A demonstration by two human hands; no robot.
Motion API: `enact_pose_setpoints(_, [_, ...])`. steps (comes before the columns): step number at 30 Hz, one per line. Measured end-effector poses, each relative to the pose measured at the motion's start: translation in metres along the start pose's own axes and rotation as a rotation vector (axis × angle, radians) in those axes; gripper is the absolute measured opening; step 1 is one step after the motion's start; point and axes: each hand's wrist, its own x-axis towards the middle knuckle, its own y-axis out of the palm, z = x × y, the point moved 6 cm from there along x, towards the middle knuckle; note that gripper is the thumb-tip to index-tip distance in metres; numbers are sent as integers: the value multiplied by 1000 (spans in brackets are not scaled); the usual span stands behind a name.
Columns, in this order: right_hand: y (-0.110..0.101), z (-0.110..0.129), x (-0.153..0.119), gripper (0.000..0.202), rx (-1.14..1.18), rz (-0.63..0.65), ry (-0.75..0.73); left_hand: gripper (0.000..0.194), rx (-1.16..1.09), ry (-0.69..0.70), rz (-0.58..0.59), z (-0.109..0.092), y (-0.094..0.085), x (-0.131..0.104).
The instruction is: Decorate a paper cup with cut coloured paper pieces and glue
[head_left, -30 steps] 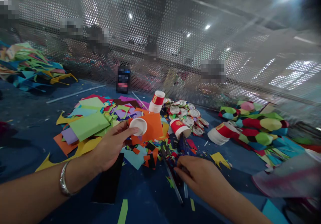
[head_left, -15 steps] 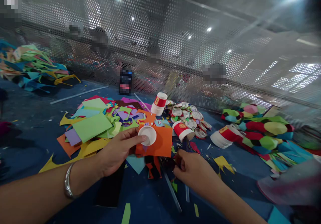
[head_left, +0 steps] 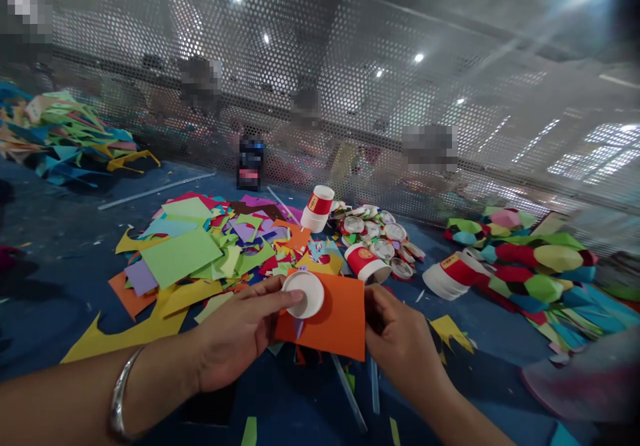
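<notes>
My left hand (head_left: 235,319) pinches a round white cup base (head_left: 311,293) with a raised rim against a sheet of orange paper (head_left: 337,319). Its thumb lies on the white piece, the other fingers behind the paper. A small bit of purple paper (head_left: 299,328) shows under the round piece. Close against the sheet's right edge is my right hand (head_left: 400,333), with its fingers curled; what they hold, if anything, is hidden. Beyond the sheet a red and white paper cup (head_left: 367,263) lies on its side, near a heap of round cup bases (head_left: 383,233).
Coloured paper sheets and scraps (head_left: 183,253) spread over the blue table (head_left: 65,233). A stack of paper cups (head_left: 318,207) stands behind, another stack (head_left: 455,274) lies right. Clear sticks (head_left: 349,393) lie in front. Faceted paper pieces (head_left: 540,259) are piled right; a phone (head_left: 250,163) leans on the mesh panel.
My left hand has brought the orange paper and white cup base down and to the right. My right hand has shifted slightly and now sits at the paper's right edge.
</notes>
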Motion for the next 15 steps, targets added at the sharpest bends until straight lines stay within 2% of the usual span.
enact_pose_setpoints(3, [1,0,-1,9,42,-59,-11,37,7,-19,-10,3,1,-4])
enact_pose_setpoints(6, [3,0,-4,14,76,-88,-25,37,41,-8,90,5,6,-5])
enact_pose_setpoints(9, [8,3,-6,15,144,-55,-30,35,66,-26,177,10,11,-4])
enact_pose_setpoints(15, [21,-1,-10,19,386,35,68,27,141,23,130,10,7,-2])
